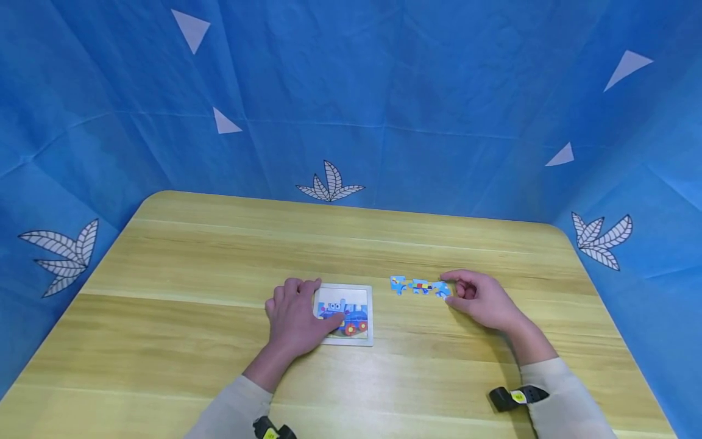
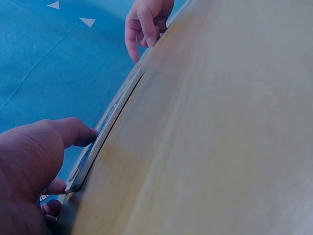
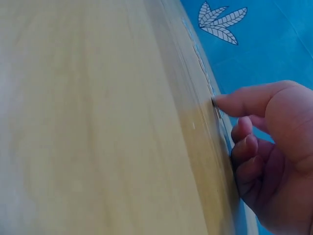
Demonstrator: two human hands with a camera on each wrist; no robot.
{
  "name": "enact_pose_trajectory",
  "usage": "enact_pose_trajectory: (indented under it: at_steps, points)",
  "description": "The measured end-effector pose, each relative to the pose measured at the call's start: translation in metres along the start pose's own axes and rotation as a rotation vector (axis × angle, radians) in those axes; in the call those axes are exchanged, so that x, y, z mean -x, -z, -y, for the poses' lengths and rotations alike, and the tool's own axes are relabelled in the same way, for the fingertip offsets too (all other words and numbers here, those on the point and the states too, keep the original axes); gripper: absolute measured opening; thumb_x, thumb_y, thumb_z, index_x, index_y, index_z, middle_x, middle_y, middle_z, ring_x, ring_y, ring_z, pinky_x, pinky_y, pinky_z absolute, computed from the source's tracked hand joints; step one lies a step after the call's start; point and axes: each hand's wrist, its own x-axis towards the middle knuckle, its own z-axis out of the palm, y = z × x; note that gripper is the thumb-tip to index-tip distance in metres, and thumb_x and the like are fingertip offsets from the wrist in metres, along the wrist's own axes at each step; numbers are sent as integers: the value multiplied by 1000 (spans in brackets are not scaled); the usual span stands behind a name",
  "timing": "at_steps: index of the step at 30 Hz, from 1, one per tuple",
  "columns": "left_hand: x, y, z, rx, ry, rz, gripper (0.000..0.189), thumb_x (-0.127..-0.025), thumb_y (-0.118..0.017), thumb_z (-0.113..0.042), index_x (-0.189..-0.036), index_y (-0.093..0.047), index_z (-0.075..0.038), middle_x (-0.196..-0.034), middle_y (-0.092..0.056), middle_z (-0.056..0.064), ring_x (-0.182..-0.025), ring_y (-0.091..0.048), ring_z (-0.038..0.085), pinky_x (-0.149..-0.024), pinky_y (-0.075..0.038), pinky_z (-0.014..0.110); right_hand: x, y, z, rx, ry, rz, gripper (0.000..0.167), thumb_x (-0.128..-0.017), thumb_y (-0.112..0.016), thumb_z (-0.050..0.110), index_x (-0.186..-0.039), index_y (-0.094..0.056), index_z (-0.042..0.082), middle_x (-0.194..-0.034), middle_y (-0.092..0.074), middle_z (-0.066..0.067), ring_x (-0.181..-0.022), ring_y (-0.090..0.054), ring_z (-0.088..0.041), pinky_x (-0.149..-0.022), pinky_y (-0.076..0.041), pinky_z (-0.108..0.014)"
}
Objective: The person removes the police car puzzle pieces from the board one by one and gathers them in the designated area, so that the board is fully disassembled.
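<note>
A square jigsaw puzzle (image 1: 356,317) with a pale frame lies on the table, its lower part filled with a blue vehicle picture and its upper part pale. My left hand (image 1: 298,314) holds it at the left side, thumb over the picture and fingers along the edge. In the left wrist view, the puzzle tray (image 2: 105,134) appears edge-on beside that thumb. To the right, my right hand (image 1: 482,299) pinches a light blue puzzle piece (image 1: 441,289) between thumb and index finger, the other fingers curled. The piece is mostly hidden in the right wrist view.
Left of the pinched piece lie a piece with coloured blocks (image 1: 421,286) and another blue piece (image 1: 397,283). The wooden table (image 1: 219,256) has rounded far corners. A blue cloth (image 1: 384,91) with white triangles and leaves hangs behind it.
</note>
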Motion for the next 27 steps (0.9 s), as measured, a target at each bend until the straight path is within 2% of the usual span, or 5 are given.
enact_pose_trajectory:
  at_steps: [11, 19, 27]
  points:
    - [2, 4, 6, 37, -66, 40, 97, -67, -83, -57, -147, -51, -12, -119, -43, 7, -103, -35, 29, -85, -23, 45, 4, 2, -2, -16, -63, -17, 29, -88, -78, 10, -115, -69, 6, -78, -51, -5, -63, -45, -18, -61, -36, -30]
    - [4, 5, 6, 50, -76, 37, 97, -67, -83, -56, -147, -51, -12, -116, -42, 5, -102, -34, 29, -84, -22, 44, 6, 2, -3, -18, -73, -54, 29, -85, -80, 10, -111, -69, 3, -77, -52, -5, -63, -45, -17, -59, -38, -28]
    - [4, 5, 7, 33, -86, 30, 98, -67, -82, -60, -147, -50, -14, -115, -41, 5, -101, -34, 29, -84, -22, 44, 4, -7, 16, -69, -22, -110, 32, -84, -81, 7, -114, -69, 2, -74, -50, -5, -59, -42, -14, -55, -36, -26]
